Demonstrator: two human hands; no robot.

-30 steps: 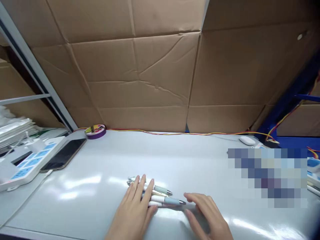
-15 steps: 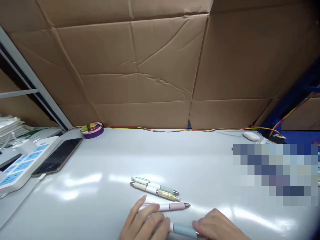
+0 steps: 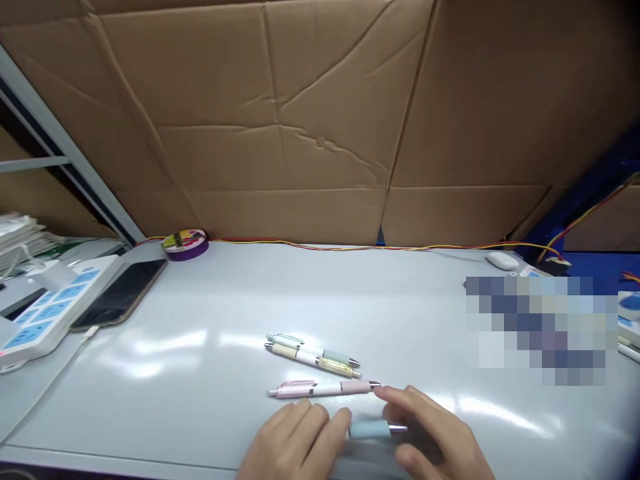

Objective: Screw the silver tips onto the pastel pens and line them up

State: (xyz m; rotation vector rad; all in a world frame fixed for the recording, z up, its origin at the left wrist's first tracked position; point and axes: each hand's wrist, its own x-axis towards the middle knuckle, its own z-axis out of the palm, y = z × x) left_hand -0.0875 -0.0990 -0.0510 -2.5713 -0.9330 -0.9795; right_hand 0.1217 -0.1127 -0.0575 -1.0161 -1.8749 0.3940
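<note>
A blue pen (image 3: 370, 429) lies near the front of the grey table, its left part hidden by my left hand (image 3: 303, 440), whose curled fingers close on it. My right hand (image 3: 435, 430) is open around the pen's silver tip, thumb and fingers apart. The right index fingertip is at the tip of a pink and white pen (image 3: 327, 388), which lies just beyond my left hand. Behind it, a green and white pen (image 3: 335, 358) and a yellow and white pen (image 3: 305, 355) lie against each other.
At the left are a phone (image 3: 123, 293) with a cable and a white power strip (image 3: 55, 310). A purple tape roll (image 3: 185, 245) sits at the back left. Cardboard (image 3: 225, 100) stands behind the table. A white mouse (image 3: 503, 260) is at the back right, beside a pixelated patch.
My right hand has opened and let go of the blue pen's tip end. My left fingers have drawn back from over the pink pen and curled. The view has tilted down slightly.
</note>
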